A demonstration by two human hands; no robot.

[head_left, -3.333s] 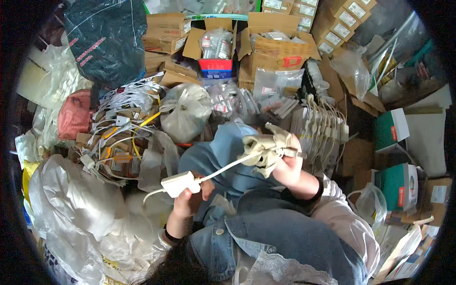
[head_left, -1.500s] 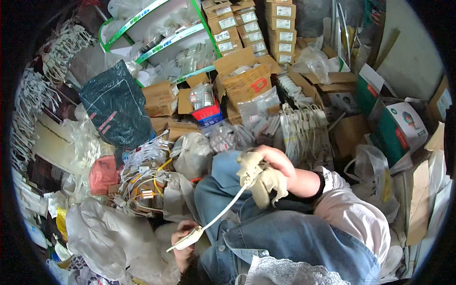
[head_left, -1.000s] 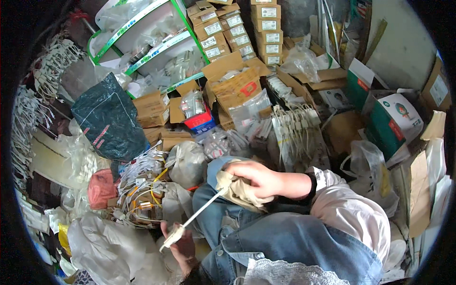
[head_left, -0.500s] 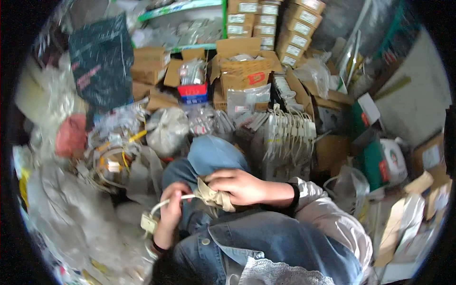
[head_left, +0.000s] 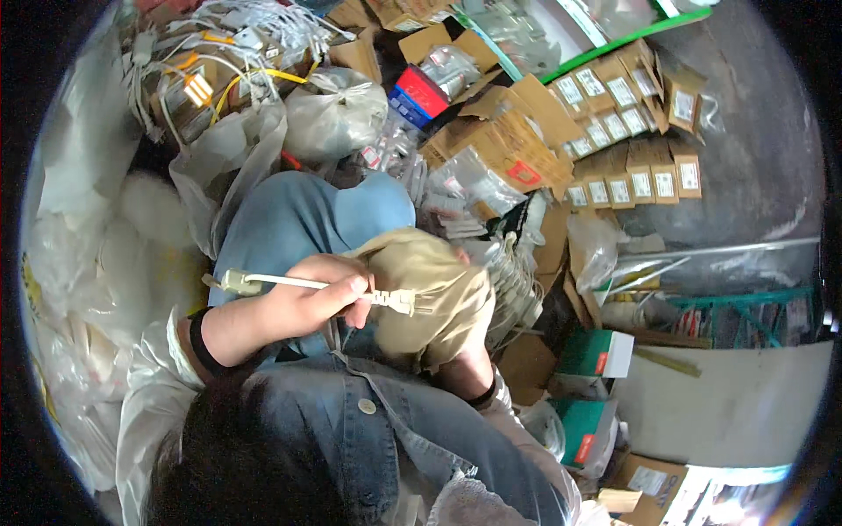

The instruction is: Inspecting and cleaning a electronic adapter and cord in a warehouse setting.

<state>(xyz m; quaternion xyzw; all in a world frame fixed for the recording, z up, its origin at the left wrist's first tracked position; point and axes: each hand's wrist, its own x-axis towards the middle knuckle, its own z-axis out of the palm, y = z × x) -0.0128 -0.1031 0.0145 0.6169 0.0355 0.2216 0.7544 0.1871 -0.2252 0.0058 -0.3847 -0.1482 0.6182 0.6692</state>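
My left hand (head_left: pixel 320 294) is closed on a pale cream power cord (head_left: pixel 285 280). A two-pin plug (head_left: pixel 395 302) sticks out past its fingers, in front of a beige cloth (head_left: pixel 430 263). At the cord's other visible end, a small cream block-shaped fitting (head_left: pixel 237 281) rests above my left wrist. The crumpled, partly blurred cloth drapes over my right hand (head_left: pixel 471 361), hiding most of its fingers; the cloth is held at that hand above my lap. Denim-covered knees (head_left: pixel 298 206) lie beneath both hands.
White cords in a bundle (head_left: pixel 517 289) hang beside my right knee. Ahead stand open cartons (head_left: pixel 500 145), a red and blue box (head_left: pixel 419 95) and stacked small boxes (head_left: pixel 614 175). Plastic bags (head_left: pixel 132 237) crowd the left; green and white boxes (head_left: pixel 588 355) stand right.
The view has turned, shifting the surroundings. The cloth, bunched around the cord before, is now spread over my right hand and apart from the cord. The plug now shows at my left hand.
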